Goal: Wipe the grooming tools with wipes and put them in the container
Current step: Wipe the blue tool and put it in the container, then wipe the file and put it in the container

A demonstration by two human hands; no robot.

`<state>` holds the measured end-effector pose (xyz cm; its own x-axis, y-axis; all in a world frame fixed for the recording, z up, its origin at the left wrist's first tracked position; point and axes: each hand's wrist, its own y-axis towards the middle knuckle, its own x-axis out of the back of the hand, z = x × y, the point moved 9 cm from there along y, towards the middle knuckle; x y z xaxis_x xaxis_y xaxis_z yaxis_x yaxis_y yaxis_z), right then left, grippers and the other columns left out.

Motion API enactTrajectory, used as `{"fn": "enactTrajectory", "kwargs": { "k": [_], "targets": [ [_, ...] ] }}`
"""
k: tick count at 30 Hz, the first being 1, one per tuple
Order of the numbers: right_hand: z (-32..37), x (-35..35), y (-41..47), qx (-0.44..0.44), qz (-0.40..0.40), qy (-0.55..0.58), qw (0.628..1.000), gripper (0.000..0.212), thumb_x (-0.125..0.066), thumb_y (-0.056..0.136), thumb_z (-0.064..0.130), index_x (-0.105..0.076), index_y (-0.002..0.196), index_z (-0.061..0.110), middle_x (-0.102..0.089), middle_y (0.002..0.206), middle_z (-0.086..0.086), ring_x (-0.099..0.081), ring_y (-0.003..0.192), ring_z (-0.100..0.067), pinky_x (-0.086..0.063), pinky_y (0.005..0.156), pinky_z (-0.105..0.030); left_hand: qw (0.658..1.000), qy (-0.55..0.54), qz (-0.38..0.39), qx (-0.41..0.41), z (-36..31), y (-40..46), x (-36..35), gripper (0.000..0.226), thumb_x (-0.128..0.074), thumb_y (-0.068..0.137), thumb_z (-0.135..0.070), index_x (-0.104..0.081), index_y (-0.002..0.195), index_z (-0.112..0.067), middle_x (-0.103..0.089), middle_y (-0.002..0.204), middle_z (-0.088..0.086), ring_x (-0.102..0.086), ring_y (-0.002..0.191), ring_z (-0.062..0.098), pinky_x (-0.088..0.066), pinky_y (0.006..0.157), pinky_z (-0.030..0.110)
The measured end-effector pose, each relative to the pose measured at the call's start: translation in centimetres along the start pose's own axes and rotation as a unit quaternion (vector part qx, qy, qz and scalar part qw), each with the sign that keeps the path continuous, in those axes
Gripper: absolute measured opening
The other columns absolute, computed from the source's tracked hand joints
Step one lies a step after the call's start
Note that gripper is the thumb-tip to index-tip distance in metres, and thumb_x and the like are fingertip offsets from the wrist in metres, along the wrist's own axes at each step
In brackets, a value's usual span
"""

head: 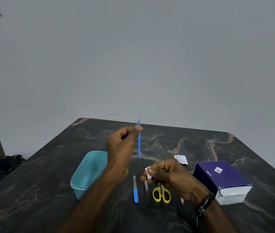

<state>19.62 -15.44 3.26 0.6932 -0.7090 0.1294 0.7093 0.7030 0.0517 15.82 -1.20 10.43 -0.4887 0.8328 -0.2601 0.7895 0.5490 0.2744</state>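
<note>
Leftmost, the teal container (86,174) sits toward the table's (200,145) near edge, just beside my left hand (121,148); that hand pinches the thin blue tool (139,143) upright above the middle; my right hand (168,174), lower and apart, grips a white wipe (148,172); beneath it near the front edge lie a blue-handled file (135,190), a metal file (146,190), yellow scissors (161,194); farther right, a purple box (224,180).
</note>
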Motion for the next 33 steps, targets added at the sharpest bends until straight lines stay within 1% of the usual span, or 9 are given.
{"fn": "enactTrajectory", "kwargs": {
  "k": [2, 3, 6, 12, 15, 18, 23, 29, 33],
  "targets": [
    [0.0, 0.6, 0.1, 0.005, -0.030, 0.009, 0.999, 0.019, -0.061, 0.088, 0.022, -0.074, 0.085, 0.007, -0.074, 0.099, -0.014, -0.062, 0.073, -0.010, -0.042, 0.057, -0.019, 0.989, 0.103, -0.046, -0.096, -3.8, 0.8, 2.6, 0.004, -0.074, 0.077, -0.017, -0.075, 0.072, -0.016, -0.070, 0.084, -0.001, -0.064, 0.080, 0.007, -0.050, 0.074, 0.028],
    [0.0, 1.0, 0.2, 0.006, -0.049, 0.020, 0.999, 0.020, -0.061, 0.088, 0.021, -0.074, 0.086, 0.006, -0.074, 0.098, -0.014, -0.061, 0.071, -0.010, -0.041, 0.056, -0.018, 0.969, 0.187, -0.073, -0.143, -5.4, 1.0, 3.8, 0.004, -0.075, 0.074, -0.020, -0.075, 0.070, -0.017, -0.069, 0.089, -0.001, -0.063, 0.091, 0.013, -0.049, 0.079, 0.030],
    [0.1, 1.9, 0.2, 0.012, -0.091, 0.042, 0.995, 0.022, -0.059, 0.090, 0.017, -0.072, 0.091, 0.000, -0.074, 0.098, -0.014, -0.060, 0.068, -0.009, -0.040, 0.055, -0.018, 0.870, 0.441, -0.107, -0.195, -7.3, 1.0, 6.3, 0.010, -0.072, 0.073, -0.025, -0.074, 0.065, -0.021, -0.062, 0.100, -0.007, -0.043, 0.116, 0.024, -0.032, 0.082, 0.031],
    [0.2, 2.6, 0.1, 0.009, -0.124, 0.058, 0.991, 0.020, -0.057, 0.092, 0.015, -0.071, 0.092, 0.001, -0.074, 0.098, -0.013, -0.061, 0.067, -0.009, -0.042, 0.056, -0.019, 0.742, 0.669, -0.026, -0.031, -2.4, 1.8, 8.9, 0.021, -0.059, 0.071, -0.027, -0.061, 0.056, -0.013, -0.059, 0.098, -0.003, -0.014, 0.133, 0.034, -0.032, 0.092, 0.049],
    [0.0, 2.7, 0.1, 0.004, -0.128, 0.056, 0.990, 0.021, -0.057, 0.092, 0.015, -0.071, 0.093, -0.001, -0.074, 0.098, -0.013, -0.060, 0.067, -0.010, -0.042, 0.057, -0.021, 0.673, 0.739, 0.022, 0.016, -0.1, 1.8, 8.3, 0.016, -0.061, 0.071, -0.033, -0.061, 0.065, -0.018, -0.057, 0.115, -0.001, -0.006, 0.138, 0.038, -0.031, 0.099, 0.055],
    [-0.2, 2.7, 0.2, 0.000, -0.128, 0.051, 0.990, 0.022, -0.057, 0.093, 0.015, -0.071, 0.095, -0.002, -0.074, 0.098, -0.013, -0.060, 0.068, -0.011, -0.043, 0.057, -0.021, 0.628, 0.776, 0.055, 0.027, 1.5, 2.0, 7.3, 0.016, -0.063, 0.072, -0.036, -0.058, 0.078, -0.022, -0.045, 0.139, 0.004, 0.003, 0.142, 0.043, -0.027, 0.102, 0.061],
    [-0.3, 2.6, 0.2, -0.006, -0.127, 0.047, 0.991, 0.022, -0.056, 0.093, 0.016, -0.070, 0.096, 0.000, -0.075, 0.097, -0.011, -0.061, 0.069, -0.011, -0.043, 0.057, -0.022, 0.600, 0.794, 0.096, 0.039, 3.4, 2.4, 6.4, 0.040, -0.064, 0.075, -0.042, -0.061, 0.108, -0.020, -0.038, 0.147, 0.008, 0.008, 0.144, 0.043, -0.021, 0.103, 0.065],
    [-0.3, 2.6, 0.1, -0.006, -0.128, 0.050, 0.990, 0.021, -0.056, 0.093, 0.016, -0.071, 0.094, 0.001, -0.075, 0.095, -0.011, -0.062, 0.067, -0.010, -0.043, 0.059, -0.023, 0.594, 0.794, 0.114, 0.048, 4.0, 2.7, 6.2, 0.045, -0.063, 0.078, -0.040, -0.058, 0.117, -0.018, -0.040, 0.146, 0.008, 0.004, 0.145, 0.041, -0.018, 0.106, 0.065],
    [-0.1, 2.7, 0.1, 0.000, -0.130, 0.063, 0.989, 0.021, -0.056, 0.093, 0.017, -0.070, 0.095, 0.002, -0.075, 0.096, -0.013, -0.062, 0.067, -0.011, -0.042, 0.058, -0.022, 0.598, 0.790, 0.124, 0.059, 3.9, 2.6, 6.6, 0.035, -0.062, 0.079, -0.034, -0.060, 0.110, -0.018, -0.046, 0.141, 0.009, 0.004, 0.145, 0.041, -0.017, 0.105, 0.066]
  ]
}}
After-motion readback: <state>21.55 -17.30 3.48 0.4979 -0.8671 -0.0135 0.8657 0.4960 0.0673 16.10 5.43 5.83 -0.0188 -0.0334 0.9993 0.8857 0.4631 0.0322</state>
